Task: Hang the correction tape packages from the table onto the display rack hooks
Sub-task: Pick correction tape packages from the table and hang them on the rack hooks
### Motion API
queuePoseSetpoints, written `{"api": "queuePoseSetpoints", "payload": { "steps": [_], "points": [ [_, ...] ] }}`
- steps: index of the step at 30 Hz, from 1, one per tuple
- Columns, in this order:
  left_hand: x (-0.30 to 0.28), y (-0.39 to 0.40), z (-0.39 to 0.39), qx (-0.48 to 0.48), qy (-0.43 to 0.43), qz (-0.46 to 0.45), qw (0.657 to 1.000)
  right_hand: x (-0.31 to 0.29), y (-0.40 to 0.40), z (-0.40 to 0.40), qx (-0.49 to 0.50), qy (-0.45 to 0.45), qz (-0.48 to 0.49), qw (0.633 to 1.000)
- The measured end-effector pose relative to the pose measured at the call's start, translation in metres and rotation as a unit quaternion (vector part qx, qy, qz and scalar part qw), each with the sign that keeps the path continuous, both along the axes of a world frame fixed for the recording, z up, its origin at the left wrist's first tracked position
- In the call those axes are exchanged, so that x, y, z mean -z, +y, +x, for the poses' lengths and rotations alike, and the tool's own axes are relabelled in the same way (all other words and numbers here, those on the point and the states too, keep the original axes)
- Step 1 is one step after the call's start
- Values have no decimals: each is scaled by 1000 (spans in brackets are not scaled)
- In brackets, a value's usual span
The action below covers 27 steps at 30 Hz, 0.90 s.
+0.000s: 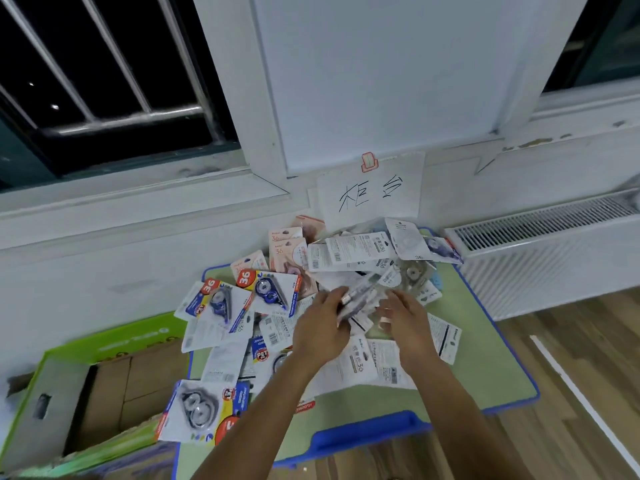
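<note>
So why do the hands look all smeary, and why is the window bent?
Head view: the left hand and right hand are motion-blurred over the packages; the wide-angle lens bends the window bars; the glass is dark with small light specks.

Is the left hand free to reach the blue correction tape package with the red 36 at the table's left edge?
Probably not right now: the left hand is pinching a package in the pile. The way to the blue 36 package looks open, though, with nothing lying on top of it.
</note>
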<state>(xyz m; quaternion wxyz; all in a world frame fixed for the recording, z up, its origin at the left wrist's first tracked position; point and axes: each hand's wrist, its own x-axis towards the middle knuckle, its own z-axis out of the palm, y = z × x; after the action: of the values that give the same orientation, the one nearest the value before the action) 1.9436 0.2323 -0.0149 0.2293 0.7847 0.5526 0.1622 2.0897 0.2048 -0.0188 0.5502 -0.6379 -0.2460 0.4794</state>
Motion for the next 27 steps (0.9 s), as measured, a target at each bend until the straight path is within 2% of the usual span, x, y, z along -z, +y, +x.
{"api": "queuePoseSetpoints", "payload": {
  "steps": [3, 5, 8, 14, 19, 24, 27],
  "points": [
    [-23, 1, -4, -29, -163, -88, 982, -4, -17, -5, -9, -51, 0, 999],
    [-33, -4, -1, -30, -287, -178, 941, -7, -31, -5, -21, -70, 17, 997],
    [-36, -15, 11, -4, -370, -245, 896, -17, -55, -2, -10, -58, 52, 997],
    [-30, -56, 61, 48, -405, -319, 856, -35, -121, 25, 62, -68, 45, 995],
    [-35, -111, 120, 133, -383, -309, 860, -34, -193, 59, 131, -46, 35, 990],
    [-41, -192, 189, 176, -363, -284, 870, -28, -296, 107, 313, -53, 27, 948],
    [-44, -256, 230, 213, -350, -304, 860, -27, -378, 135, 403, -57, 34, 913]
  ]
}}
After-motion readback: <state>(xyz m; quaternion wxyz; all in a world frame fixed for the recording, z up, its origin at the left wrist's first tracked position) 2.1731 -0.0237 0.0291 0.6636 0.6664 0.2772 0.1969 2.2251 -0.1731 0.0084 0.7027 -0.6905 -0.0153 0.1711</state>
